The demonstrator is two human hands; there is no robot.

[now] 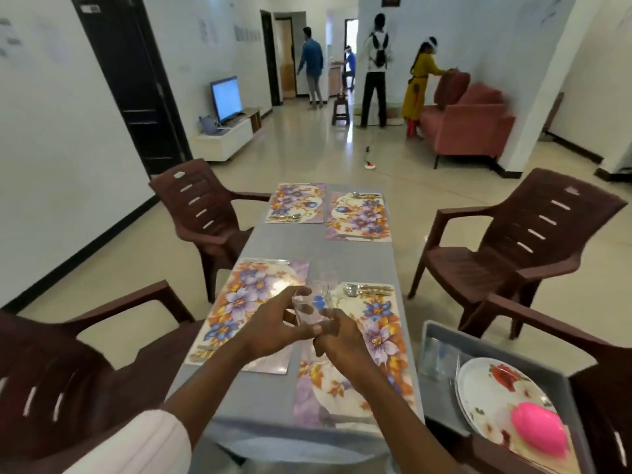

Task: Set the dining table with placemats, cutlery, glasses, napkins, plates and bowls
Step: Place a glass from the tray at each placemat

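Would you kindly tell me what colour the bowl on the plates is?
The bowl is bright pink; head view.

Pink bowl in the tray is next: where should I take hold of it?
Set the glass down first. The pink bowl seems to lie mouth-down on the plates, smooth dome up. Come from above, span the dome and grip its rim on opposite sides; the rounded top offers no edge to pinch.

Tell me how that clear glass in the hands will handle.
The glass looks clear and thin-walled, so it is probably fragile. Its smooth sides may be slippery; the left hand and right hand both hold it. Seemingly taller than wide, it could tip if nudged.
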